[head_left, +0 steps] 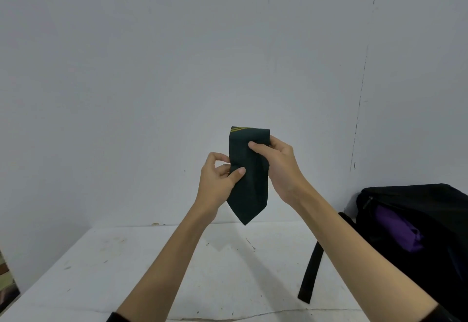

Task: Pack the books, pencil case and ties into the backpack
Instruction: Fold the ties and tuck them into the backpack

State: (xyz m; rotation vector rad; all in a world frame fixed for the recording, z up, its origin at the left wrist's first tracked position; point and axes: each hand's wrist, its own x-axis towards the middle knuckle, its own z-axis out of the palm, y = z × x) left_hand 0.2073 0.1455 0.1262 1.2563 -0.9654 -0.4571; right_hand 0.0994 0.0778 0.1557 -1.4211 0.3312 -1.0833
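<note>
Black backpack at right on the white table is unzipped with something purple inside, maybe cloth, while a folded dark green tie with yellow stripes up top is held above the table, left hand pinching its left edge, right hand gripping its upper right.

Single head-worn view, facing forward toward the wall, table close below
</note>
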